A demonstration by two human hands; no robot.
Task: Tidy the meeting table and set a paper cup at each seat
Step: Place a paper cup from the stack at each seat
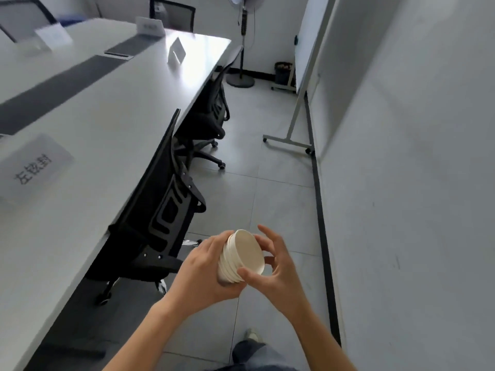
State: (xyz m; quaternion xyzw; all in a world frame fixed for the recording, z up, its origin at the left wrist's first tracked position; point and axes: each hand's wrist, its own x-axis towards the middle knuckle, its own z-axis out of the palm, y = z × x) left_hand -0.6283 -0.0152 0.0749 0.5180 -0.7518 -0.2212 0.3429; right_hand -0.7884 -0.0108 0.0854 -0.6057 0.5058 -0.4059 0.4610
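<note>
A nested stack of paper cups is gripped around its side by the left hand and pinched at the rim by the right hand, held in the air just right of the meeting table, beside its nearest tucked-in office chair.

White nested paper cups, tilted sideways

The left hand covers the lower walls of the stack of paper cups, so their count cannot be told. The tabletop runs off the left edge, and print on the far name cards is blurred. Both forearms are cut by the bottom edge.
</note>
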